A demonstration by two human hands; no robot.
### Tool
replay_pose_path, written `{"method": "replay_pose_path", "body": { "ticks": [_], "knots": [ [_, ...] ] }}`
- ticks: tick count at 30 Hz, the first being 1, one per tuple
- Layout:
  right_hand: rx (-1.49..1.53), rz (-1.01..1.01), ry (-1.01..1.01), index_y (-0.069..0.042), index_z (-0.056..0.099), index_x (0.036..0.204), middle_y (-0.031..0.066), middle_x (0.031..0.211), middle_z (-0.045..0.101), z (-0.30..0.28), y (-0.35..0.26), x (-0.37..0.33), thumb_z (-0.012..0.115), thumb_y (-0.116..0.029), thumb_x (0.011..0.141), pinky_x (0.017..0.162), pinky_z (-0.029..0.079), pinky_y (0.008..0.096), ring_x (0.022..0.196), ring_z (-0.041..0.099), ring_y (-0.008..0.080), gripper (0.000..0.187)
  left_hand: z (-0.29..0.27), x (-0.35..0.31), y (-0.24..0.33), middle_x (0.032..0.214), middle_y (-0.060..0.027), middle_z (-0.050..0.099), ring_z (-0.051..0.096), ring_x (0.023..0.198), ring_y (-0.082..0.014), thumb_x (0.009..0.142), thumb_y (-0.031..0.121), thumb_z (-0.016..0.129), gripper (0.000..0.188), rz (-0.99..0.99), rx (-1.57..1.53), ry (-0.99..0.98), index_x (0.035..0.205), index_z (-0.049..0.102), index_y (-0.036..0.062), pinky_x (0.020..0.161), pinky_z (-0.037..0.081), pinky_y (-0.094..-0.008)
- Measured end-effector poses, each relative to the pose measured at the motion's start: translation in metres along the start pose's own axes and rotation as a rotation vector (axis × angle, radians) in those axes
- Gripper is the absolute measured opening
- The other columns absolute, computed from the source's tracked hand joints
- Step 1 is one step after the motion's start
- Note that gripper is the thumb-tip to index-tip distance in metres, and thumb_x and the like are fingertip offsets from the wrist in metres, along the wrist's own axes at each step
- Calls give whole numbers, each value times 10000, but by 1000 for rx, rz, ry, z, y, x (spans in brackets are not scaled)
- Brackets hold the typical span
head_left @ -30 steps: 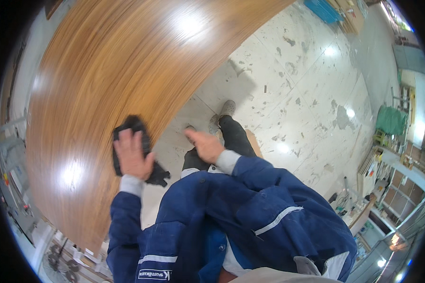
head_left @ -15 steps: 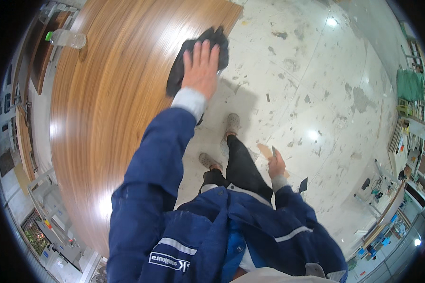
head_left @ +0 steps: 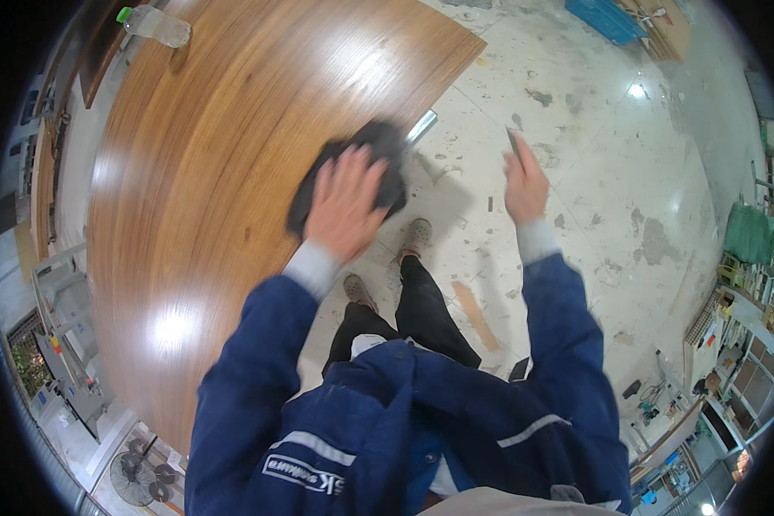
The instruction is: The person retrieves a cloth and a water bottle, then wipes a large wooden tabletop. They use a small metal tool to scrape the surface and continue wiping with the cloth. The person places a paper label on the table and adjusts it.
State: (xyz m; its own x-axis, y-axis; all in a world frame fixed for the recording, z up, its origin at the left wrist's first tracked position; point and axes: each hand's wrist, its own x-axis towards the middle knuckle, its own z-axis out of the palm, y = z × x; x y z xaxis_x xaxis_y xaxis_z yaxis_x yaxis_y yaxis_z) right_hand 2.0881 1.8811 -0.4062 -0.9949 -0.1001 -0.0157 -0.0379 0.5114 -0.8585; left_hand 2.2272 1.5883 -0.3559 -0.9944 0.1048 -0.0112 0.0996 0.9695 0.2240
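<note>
My left hand lies flat with its fingers spread on a crumpled black cloth, pressing it on the brown wood-grain tabletop near its right edge. Slight motion blur softens this hand and the cloth. My right hand is out over the floor, right of the table, its fingers closed. Between thumb and fingers it pinches a thin, dark, flat piece, seen nearly edge-on, whose exact kind I cannot make out.
A clear bottle with a green cap lies at the table's far left. A metal piece shows beside the table's right edge. On the stained pale floor are a brown strip and, far off, a blue bin. A fan stands lower left.
My left hand and the cloth have moved nearer to me along the table. My right hand has risen from beside my leg to farther forward, still holding the thin piece.
</note>
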Motion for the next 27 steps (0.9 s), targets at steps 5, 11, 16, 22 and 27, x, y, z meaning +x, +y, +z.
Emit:
{"method": "replay_pose_path", "body": {
  "ticks": [5,11,16,22,27],
  "knots": [
    [-358,-445,-20,-163,581,1338,181,1099,680,37,-59,130,486,-82,949,890,508,443,1013,643,359,409,-34,-242,-63,1595,-245,223,151,1497,-423,785,284,735,825,-461,-26,-239,1483,357,61,1204,98,-572],
    [-274,-625,-184,-199,537,1393,172,991,677,124,-89,-17,442,-108,981,790,519,465,907,644,356,432,-20,-445,-119,1635,-228,105,87,1518,-386,1057,344,325,606,-1132,112,-11,1556,200,23,1216,80,-511],
    [-196,-709,-776,-120,518,1414,189,1036,656,191,-132,-259,549,-37,837,795,519,441,958,619,347,584,-2,-506,-148,1640,-195,124,108,1515,-379,1070,420,255,606,-1152,173,107,1566,208,76,1212,99,-519],
    [-341,-510,-171,-114,604,1301,188,1002,695,152,-128,-125,512,-109,953,756,539,419,902,667,368,361,-9,-589,-199,1643,-168,147,135,1510,-374,1055,503,255,645,-1280,172,157,1565,241,110,1196,135,-552],
    [-480,-575,-274,-166,551,1390,159,965,683,186,-120,-177,489,-67,940,752,525,452,862,649,344,464,-16,-612,-225,1637,-165,183,148,1512,-360,1045,517,278,647,-1052,239,198,1564,258,131,1198,132,-550]
  ]
}}
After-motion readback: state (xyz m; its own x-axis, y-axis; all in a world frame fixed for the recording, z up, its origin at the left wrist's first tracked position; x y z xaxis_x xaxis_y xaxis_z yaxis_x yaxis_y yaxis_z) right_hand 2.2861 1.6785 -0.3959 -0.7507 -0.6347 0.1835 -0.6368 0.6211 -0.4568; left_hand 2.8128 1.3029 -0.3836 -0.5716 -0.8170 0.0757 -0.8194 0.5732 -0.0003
